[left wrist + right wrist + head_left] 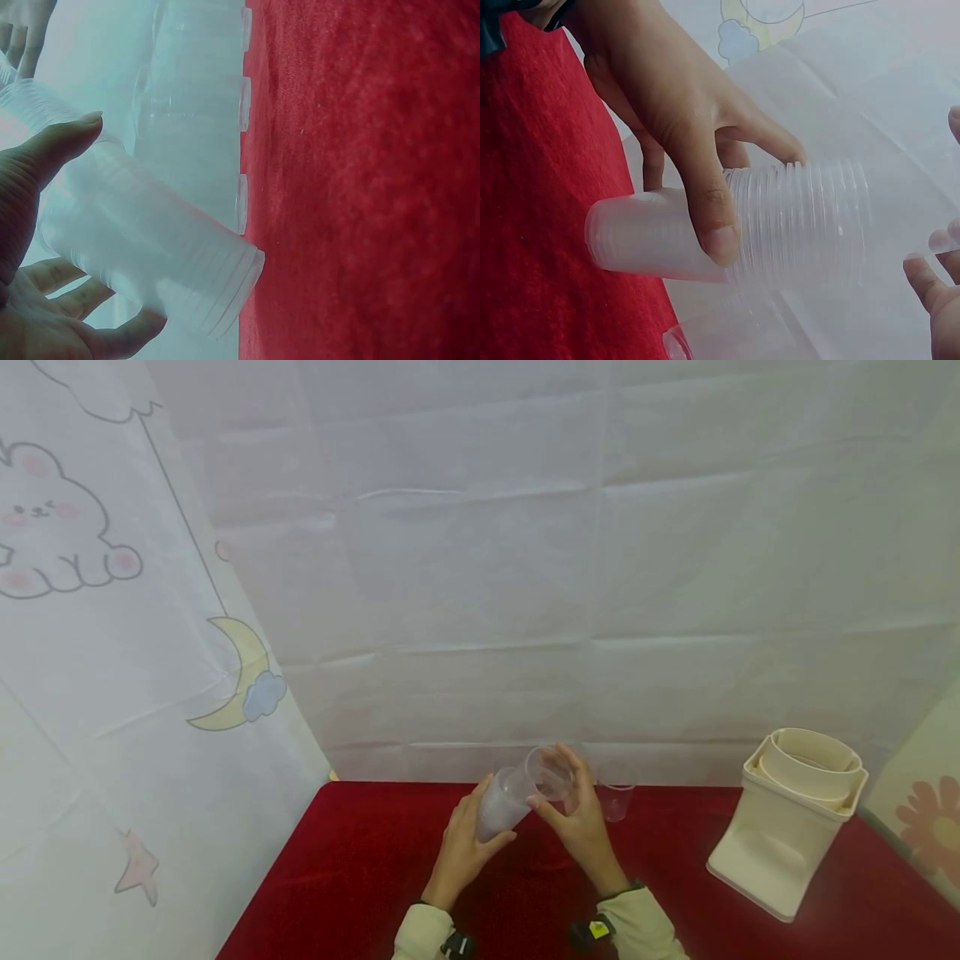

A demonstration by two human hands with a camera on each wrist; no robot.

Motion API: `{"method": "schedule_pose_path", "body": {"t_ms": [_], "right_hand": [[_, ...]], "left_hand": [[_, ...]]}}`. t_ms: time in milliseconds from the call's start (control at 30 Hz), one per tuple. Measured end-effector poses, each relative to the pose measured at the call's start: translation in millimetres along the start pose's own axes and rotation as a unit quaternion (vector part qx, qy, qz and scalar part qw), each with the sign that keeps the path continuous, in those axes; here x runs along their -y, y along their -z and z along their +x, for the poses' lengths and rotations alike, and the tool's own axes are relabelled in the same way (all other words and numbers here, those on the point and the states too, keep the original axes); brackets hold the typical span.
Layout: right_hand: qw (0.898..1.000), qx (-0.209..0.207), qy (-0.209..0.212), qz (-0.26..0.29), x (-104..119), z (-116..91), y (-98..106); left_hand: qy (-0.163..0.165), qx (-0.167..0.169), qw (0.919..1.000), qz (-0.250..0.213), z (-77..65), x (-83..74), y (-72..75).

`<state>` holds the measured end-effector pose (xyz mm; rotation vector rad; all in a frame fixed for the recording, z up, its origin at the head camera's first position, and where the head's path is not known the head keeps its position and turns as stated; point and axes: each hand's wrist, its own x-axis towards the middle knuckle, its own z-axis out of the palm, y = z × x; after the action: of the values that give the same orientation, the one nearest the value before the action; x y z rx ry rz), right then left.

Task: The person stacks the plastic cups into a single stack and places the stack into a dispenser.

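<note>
My left hand (467, 843) grips a stack of nested clear plastic cups (498, 810), held tilted above the red cloth. In the right wrist view its thumb lies across the stack (656, 232), just below the ribbed rims. The right hand (581, 822) holds a clear plastic cup (550, 774) by its rim end, thumb on one side and fingers on the other; this cup meets the open end of the stack. At the right edge of the right wrist view only some right fingertips (924, 285) show. Whether the cup is still nested I cannot tell.
Clear cups (617, 802) stand on the red cloth (360, 860) behind the right hand; the left wrist view shows them in a row. A cream plastic holder (780, 835) stands at the right. A pale sheet (480, 568) hangs behind the table.
</note>
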<state>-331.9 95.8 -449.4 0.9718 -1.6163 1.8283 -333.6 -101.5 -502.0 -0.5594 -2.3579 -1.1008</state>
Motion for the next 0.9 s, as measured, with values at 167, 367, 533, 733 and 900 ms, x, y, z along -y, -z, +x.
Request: {"method": "schedule_pose_path", "body": {"t_ms": [167,367,533,733,900], "right_hand": [[1.0,0.004,-0.007,-0.008,-1.8,-1.0,-0.7],[1.0,0.006,-0.021,-0.015,-5.1,-3.0,0.2],[0.999,0.004,-0.032,-0.016,-7.1,-4.3,0.4],[0.997,0.001,-0.058,-0.042,-10.3,-6.7,-0.1],[0.994,-0.008,-0.09,-0.067,-11.9,-8.3,-1.8]], "left_hand": [[-0.002,-0.001,1.0,0.002,0.3,0.3,-0.4],[0.007,0.001,1.0,0.0,0.0,-0.7,0.2],[0.009,0.003,0.9999,-0.005,-0.3,-1.5,0.3],[0.008,0.003,1.0,0.0,0.1,-2.0,0.1],[0.006,0.004,1.0,0.004,0.4,-1.9,-0.4]]}}
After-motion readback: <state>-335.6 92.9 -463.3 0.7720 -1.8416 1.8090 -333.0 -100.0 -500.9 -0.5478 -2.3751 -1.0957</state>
